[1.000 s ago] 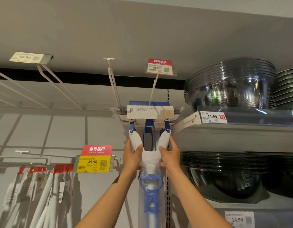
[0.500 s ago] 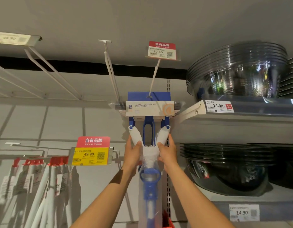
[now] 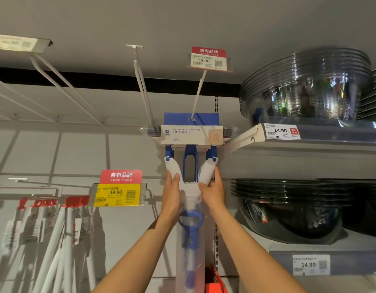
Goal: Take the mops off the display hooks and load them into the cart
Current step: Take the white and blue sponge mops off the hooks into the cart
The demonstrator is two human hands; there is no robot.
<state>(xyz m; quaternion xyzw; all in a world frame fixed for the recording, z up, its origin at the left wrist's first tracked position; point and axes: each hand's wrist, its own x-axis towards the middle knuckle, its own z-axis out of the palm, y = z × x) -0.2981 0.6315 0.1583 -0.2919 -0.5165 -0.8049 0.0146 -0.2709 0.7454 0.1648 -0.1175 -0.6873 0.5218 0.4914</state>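
Head view: both hands (image 3: pixel 172 193) still gripping mop (image 3: pixel 191 166).

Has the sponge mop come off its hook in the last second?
No. The sponge mop hangs just left of the shelf bracket, as before. The left hand and right hand keep gripping it.

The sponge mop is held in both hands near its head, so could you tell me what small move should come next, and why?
Probably lift the sponge mop slightly and draw it toward you along the hook. Its blue header card still hangs on that hook under the 19.90 price tag, while the left hand and right hand grip the white forked yoke, so it seems secure enough to slide off.
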